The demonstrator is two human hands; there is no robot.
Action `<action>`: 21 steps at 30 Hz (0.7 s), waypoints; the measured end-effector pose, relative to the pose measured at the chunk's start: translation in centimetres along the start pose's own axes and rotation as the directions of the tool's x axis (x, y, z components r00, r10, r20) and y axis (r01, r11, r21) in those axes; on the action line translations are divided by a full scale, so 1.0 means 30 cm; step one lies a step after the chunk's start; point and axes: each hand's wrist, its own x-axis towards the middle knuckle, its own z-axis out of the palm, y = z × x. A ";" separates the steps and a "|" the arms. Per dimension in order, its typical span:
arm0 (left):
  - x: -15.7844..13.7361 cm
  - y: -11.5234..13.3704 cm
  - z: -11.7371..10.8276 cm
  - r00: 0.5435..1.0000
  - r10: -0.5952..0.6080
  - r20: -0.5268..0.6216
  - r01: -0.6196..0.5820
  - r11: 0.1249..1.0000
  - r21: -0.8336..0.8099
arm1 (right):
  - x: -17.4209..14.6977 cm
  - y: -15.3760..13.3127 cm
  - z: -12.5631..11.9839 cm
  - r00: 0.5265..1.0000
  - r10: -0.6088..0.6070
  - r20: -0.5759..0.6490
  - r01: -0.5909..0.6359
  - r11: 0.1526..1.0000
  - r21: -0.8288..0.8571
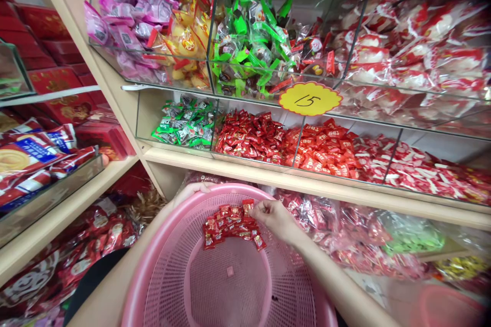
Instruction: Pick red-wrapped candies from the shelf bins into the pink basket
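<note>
A large pink plastic basket [132, 265] with a perforated wall fills the lower middle of the head view. My left hand [192, 191] grips its far rim at the upper left, fingers over the edge. Inside, a pile of small red-wrapped candies [226, 227] lies against the far side, and a tiny pale pink square [230, 271] rests on the basket floor. My right hand [274, 217] reaches over the right side, thumb and fingers pinching one red-wrapped candy [248, 206] at the edge of the pile.
Shelves ahead hold clear bins of purple [126, 10], green [257, 36] and red-white [414, 56] packets. Lower bins hold small red candies [249, 135]. A yellow price tag [310, 98] reads 15. Bagged goods [345, 230] lie beneath; a wooden shelf edge [230, 166] runs just beyond the basket.
</note>
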 end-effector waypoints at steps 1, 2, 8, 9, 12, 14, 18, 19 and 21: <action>0.008 0.003 -0.006 1.000 -0.016 0.006 0.016 1.000 0.004 | 0.003 0.007 0.003 1.000 0.012 -0.006 -0.012 1.000 -0.023; 0.016 0.006 -0.012 0.999 -0.030 0.012 0.030 1.000 0.007 | 0.005 0.013 0.007 1.000 0.018 -0.013 -0.019 0.999 -0.049; 0.042 0.003 -0.039 0.997 -0.066 0.044 0.066 0.998 0.012 | 0.023 0.040 0.044 0.995 0.057 -0.080 -0.074 0.969 -0.235; 0.044 0.001 -0.042 0.997 -0.067 0.049 0.066 0.998 0.013 | 0.025 0.041 0.049 0.993 0.059 -0.100 -0.085 0.958 -0.273; 0.046 -0.002 -0.049 0.996 -0.066 0.063 0.065 0.998 0.014 | 0.025 0.032 0.059 0.986 0.073 -0.153 -0.128 0.912 -0.389; 0.045 -0.005 -0.052 0.995 -0.068 0.072 0.067 0.998 0.018 | 0.022 0.019 0.064 0.982 0.083 -0.167 -0.152 0.877 -0.455; 0.040 -0.008 -0.054 0.992 -0.080 0.102 0.077 0.997 0.030 | 0.014 -0.010 0.081 0.980 0.077 -0.186 -0.176 0.780 -0.601; 0.039 -0.007 -0.054 0.991 -0.080 0.109 0.077 0.996 0.035 | 0.011 -0.016 0.087 0.980 0.061 -0.190 -0.171 0.744 -0.645; 0.038 -0.003 -0.053 0.990 -0.074 0.118 0.069 0.997 0.044 | 0.004 -0.027 0.097 0.982 0.024 -0.189 -0.156 0.674 -0.722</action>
